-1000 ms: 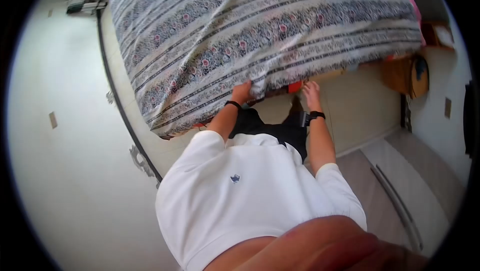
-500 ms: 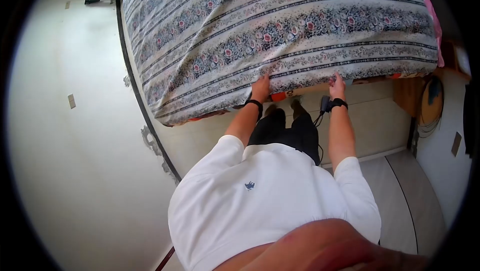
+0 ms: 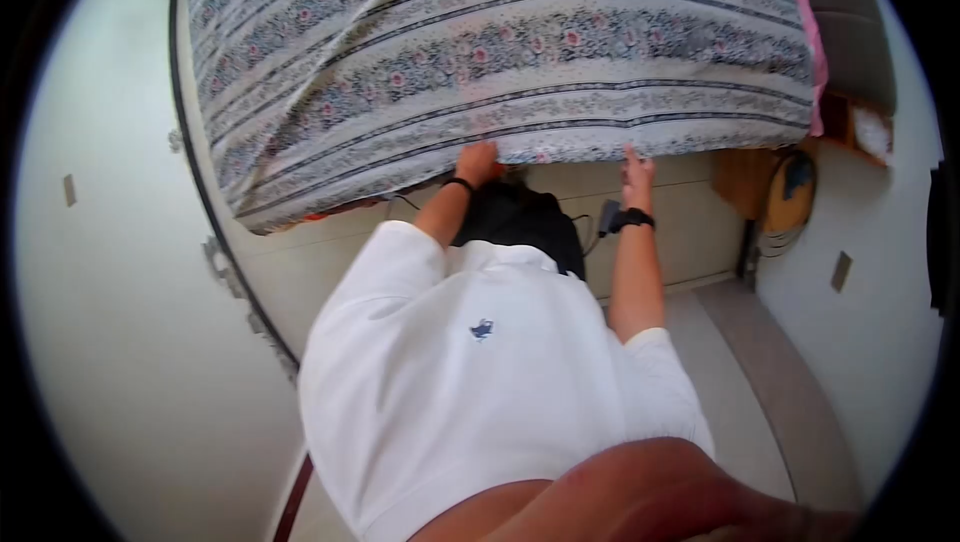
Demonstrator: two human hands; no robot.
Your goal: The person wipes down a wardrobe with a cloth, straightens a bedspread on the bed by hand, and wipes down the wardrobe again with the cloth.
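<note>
A floral striped bed sheet covers the bed, its near edge running across in front of my body. My left hand is closed on that near edge, left of centre. Farther right, my right hand pinches the same edge between thumb and fingers. The stretch of sheet between both hands hangs at the bed's side. A little red-orange patterned bedding shows under the sheet at the left corner.
A pale wall stands left of the bed. On the right are a small wooden shelf, a round wooden item with a cord, and a wall plate. Pink fabric edges the bed's right end.
The sheet's edge between my hands now covers the orange patterned strip that showed there before. The whole view has shifted, so bed and hands appear farther left.
</note>
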